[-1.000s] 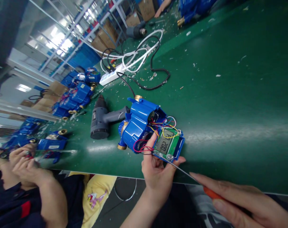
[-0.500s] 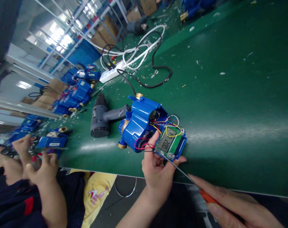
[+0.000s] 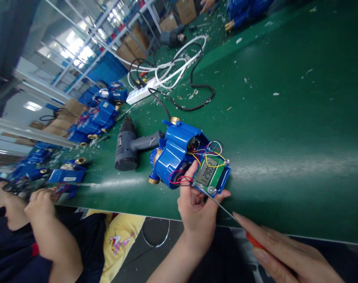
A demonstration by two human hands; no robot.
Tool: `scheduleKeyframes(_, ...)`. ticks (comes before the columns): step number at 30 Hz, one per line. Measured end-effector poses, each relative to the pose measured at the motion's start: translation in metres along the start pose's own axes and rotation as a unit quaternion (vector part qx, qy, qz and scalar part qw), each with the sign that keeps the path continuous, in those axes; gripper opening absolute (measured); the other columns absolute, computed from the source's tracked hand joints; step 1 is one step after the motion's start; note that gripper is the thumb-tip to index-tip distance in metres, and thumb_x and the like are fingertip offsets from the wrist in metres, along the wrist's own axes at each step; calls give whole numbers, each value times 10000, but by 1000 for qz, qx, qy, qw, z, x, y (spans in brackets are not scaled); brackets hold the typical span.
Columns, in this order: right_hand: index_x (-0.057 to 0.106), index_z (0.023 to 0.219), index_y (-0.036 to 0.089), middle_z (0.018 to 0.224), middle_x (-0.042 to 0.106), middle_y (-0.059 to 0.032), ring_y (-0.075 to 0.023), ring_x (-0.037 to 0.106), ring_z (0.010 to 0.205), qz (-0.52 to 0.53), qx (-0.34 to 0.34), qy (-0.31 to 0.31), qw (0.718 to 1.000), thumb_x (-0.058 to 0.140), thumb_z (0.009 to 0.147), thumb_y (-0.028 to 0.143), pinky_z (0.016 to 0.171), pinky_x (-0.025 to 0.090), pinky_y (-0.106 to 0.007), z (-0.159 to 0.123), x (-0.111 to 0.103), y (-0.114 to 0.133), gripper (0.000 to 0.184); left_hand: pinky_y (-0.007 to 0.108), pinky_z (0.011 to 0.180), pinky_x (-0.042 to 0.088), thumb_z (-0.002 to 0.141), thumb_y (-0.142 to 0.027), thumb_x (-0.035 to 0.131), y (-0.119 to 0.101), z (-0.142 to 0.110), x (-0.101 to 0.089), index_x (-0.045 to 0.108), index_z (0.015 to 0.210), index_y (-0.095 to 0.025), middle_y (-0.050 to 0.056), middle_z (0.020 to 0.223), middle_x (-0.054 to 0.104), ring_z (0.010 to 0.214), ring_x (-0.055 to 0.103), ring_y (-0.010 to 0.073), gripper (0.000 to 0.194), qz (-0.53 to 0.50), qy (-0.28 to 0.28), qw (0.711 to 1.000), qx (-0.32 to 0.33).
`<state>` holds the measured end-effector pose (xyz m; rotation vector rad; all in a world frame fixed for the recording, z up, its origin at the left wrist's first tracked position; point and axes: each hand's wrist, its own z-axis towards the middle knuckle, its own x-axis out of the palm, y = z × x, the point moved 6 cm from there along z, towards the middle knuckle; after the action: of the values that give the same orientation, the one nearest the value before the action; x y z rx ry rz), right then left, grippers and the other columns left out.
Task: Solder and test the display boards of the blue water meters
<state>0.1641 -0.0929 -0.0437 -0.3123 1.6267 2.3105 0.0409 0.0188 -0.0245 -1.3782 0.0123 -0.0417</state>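
A blue plastic meter housing point(image 3: 173, 157) with a brass fitting lies on the bench, its cover open and coloured wires running out. My left hand point(image 3: 195, 212) grips the green circuit board point(image 3: 210, 175), which carries a lit LCD display and sits in a blue frame. My right hand point(image 3: 285, 251) holds a screwdriver point(image 3: 254, 240) with an orange handle. Its thin shaft runs up to a screw at the lower corner of the board, and the tip appears to touch the screw head.
A grey heat gun point(image 3: 128, 145) lies beside the housing on the green bench mat point(image 3: 285, 118), which is strewn with plastic scraps. Behind stand a white power strip point(image 3: 140, 91) with tangled cables and several blue meters point(image 3: 93, 122). A co-worker's hands point(image 3: 40, 204) work at the lower left.
The digits on the LCD have changed. The board and housing have shifted slightly, and the co-worker's hands have moved. My hands keep the same hold.
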Motion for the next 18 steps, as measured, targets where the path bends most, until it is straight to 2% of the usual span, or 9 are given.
scheduleKeyframes(5,368,1463,303,1207,626,28,-120,607,1080,-12,6,4,1000,487,898,101,900,474,-126,2,1,2,612,141,798,575,588,-68,861,1,1,2,554,1213,-199,32,977,783,875,742,141,708,-9,-9,1000,-13)
scheduleKeyframes(11,370,1449,321,1282,576,43,-83,582,1106,-26,10,-1,1000,474,917,119,920,425,-79,7,-6,5,579,127,782,574,595,-51,850,4,-1,8,548,1209,-209,37,1041,769,915,732,141,702,-35,-21,999,-34)
scheduleKeyframes(15,387,1442,312,1317,549,27,-97,559,1140,-80,31,35,996,489,951,190,954,398,-109,3,-12,0,516,139,787,582,584,-3,836,3,0,7,563,1192,-223,9,1037,771,917,731,142,702,-29,-28,999,-21)
scheduleKeyframes(18,351,1466,329,1309,554,38,-107,578,1116,-124,18,63,990,467,962,238,932,421,-133,-2,-19,-3,525,168,773,602,555,-27,857,1,2,4,574,1180,-203,21,1025,771,894,741,165,709,-1,-37,999,-9)
